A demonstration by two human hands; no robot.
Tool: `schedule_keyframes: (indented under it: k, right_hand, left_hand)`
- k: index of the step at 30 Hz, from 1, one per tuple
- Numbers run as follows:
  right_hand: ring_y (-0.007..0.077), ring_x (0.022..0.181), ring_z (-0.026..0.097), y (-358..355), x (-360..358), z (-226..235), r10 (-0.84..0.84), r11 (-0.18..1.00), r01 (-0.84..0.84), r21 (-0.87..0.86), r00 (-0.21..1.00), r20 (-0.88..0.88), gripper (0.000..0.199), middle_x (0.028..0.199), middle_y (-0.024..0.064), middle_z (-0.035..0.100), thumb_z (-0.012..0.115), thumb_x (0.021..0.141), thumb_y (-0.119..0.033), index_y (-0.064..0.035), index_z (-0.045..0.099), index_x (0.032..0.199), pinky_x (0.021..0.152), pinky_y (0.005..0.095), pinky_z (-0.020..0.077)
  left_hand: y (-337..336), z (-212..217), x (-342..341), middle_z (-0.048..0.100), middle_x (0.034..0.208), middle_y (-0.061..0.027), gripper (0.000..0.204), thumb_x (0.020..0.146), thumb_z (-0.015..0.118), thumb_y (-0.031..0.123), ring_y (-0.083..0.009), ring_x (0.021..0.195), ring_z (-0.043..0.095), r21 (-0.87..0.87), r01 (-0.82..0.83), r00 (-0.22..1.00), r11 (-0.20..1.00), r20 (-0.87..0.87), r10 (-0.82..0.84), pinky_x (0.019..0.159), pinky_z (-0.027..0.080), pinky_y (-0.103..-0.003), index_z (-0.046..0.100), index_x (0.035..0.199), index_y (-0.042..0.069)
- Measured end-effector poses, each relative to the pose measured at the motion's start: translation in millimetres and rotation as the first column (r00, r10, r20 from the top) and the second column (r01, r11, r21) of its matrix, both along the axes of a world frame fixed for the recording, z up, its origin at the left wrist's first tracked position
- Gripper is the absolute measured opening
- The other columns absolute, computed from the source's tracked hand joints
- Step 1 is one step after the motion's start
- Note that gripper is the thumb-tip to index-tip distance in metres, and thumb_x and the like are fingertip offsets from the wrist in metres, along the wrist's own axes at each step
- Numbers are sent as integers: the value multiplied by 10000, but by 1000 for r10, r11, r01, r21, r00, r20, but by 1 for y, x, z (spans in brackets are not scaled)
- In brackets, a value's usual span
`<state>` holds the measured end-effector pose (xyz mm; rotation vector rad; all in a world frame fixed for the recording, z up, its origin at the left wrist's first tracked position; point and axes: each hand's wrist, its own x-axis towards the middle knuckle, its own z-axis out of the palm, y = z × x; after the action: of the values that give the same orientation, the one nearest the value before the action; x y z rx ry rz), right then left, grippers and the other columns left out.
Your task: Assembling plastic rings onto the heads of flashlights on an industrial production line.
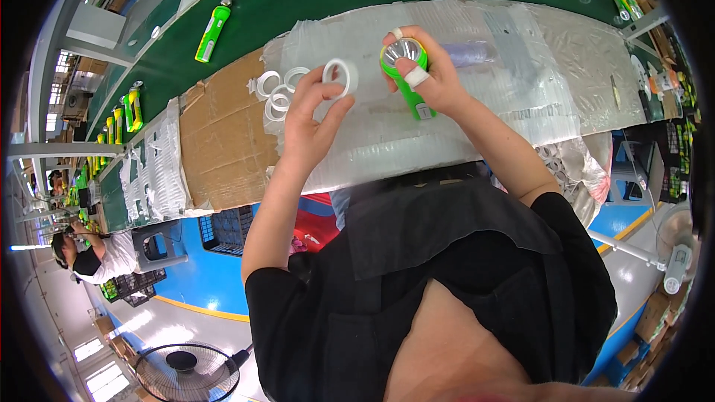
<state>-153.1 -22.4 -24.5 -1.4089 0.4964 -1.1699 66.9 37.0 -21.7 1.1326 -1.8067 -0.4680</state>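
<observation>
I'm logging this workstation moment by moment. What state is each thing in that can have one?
left hand: raised, pinching a white ring in its fingers.
right hand: gripping a green flashlight, its reflector end facing the camera, no ring on it.
loose white rings: lying in a small pile on the plastic-covered bench.
green flashlight on the belt: lying flat, untouched.

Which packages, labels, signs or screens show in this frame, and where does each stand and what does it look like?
Flattened brown cardboard sheet: on the bench, left of the left hand.
Clear plastic wrap sheet: spread over the bench under both hands, crinkled.
Small pale label patch: on the handle of the green flashlight in the right hand.
Brown cardboard boxes: on the floor, lower right.
No screens or signs visible.
</observation>
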Motion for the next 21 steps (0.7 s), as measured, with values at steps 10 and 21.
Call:
schedule_keyframes:
  k: [10, 21]
  right_hand:
    - [117, 753, 592, -3, 4, -5, -94, 948, 77, -309, 995, -42, 348, 947, 53, 572, 630, 907, -185, -68, 480, 1198, 620, 272, 511]
    - [237, 1157, 555, -16, -35, 27, -94, 898, 30, -439, 988, -125, 434, 1285, 104, 553, 676, 891, -252, -76, 527, 1259, 952, 337, 450]
  left_hand:
    - [-26, 44, -47, 576, 985, -71, 314, 676, 843, 189, -197, 849, 573, -204, 87, 996, 975, 30, -83, 657, 475, -305, 728, 959, 116]
    - [-29, 55, -53, 597, 1004, -77, 372, 667, 839, 220, -252, 873, 600, -199, 154, 978, 968, 169, -120, 719, 504, -352, 718, 1009, 136]
